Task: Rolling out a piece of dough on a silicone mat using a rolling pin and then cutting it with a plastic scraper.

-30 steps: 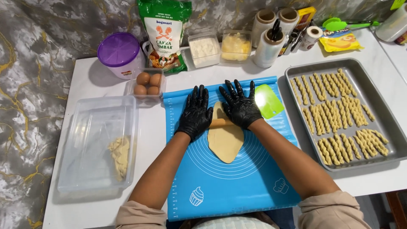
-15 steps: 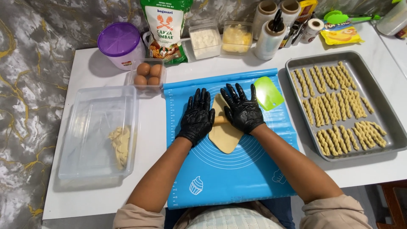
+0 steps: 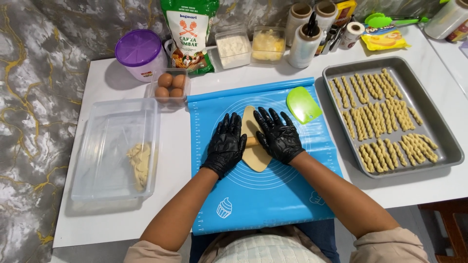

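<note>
- Looking down, we see the white table (image 3: 273, 73) run out of view at its near edge, where our lap and sleeves cover it.
- We find the blue silicone baking mat (image 3: 273, 195) lying on it, its far end curled into a roll and its middle hidden by our arms.
- To the right, a grey baking tray (image 3: 441, 131) holds rows of twisted dough sticks (image 3: 385, 119); to the left, a clear plastic tub (image 3: 109, 151) holds a lump of dough (image 3: 140, 164), blurred through its wall.
- Our left hand (image 3: 226, 143) and right hand (image 3: 279, 136), both in black gloves, lie flat with fingers spread, palms pressing down.
- Under them sits a wooden rolling pin (image 3: 252, 141); we see only a short stretch between the palms.
- It crosses the flattened dough sheet (image 3: 256, 158) at mid-mat, whose edges our hands partly cover.
- A green scraper (image 3: 303, 103) lies just beside our right fingers.
</note>
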